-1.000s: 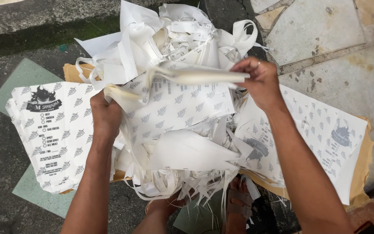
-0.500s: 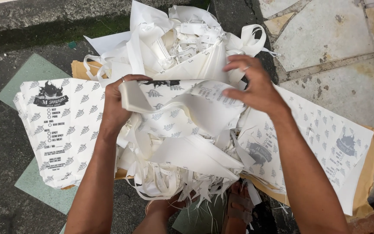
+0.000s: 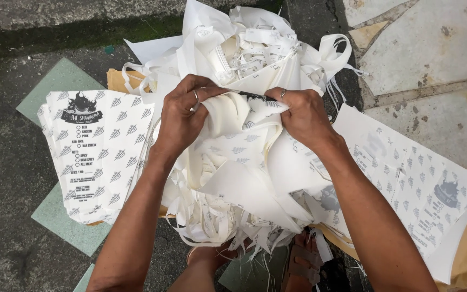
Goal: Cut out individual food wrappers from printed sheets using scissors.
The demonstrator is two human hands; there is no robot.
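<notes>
Two hands here, both clenched on the same crumpled paper bundle (image 3: 239,130): our left hand (image 3: 182,116) grips its left end, our right hand (image 3: 304,116) the right end, so the bundle sits squeezed between them. It's held over a heap of white paper offcuts (image 3: 244,48), with a printed sheet stack (image 3: 95,154) just left.

Left hand (image 3: 182,116) and right hand (image 3: 301,116) clench, knuckles up, forearms converging.
</notes>
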